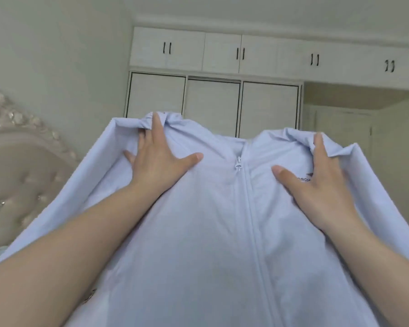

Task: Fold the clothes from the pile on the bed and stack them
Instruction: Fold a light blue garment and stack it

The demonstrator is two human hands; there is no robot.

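Left of your left hand (pixel 155 159) the padded headboard (pixel 21 175) shows, so the bed lies below and to that side, mostly hidden. That hand grasps the jacket (pixel 198 232) at its shoulder: fingers hooked over bunched cloth at the top edge, thumb spread flat on the front. The jacket hangs up in front of you between both hands, front facing you, its zip (pixel 239 164) closed and running down just right of centre. Your right hand (pixel 316 180) grasps the other shoulder the same way, thumb lying beside the small chest logo (pixel 304 178).

This looks like the shake-out before the first fold. Keep both hands level so the zip hangs straight, pull the shoulders gently apart to take out the slack, then lower the jacket front-down onto the bed and fold the sleeves in. The left sleeve edge is curling inward; flatten it first or the fold will probably trap a crease.

Beyond your hands stand closed cupboards (pixel 213 53); what they hold cannot be seen. No pile or stack is in view.
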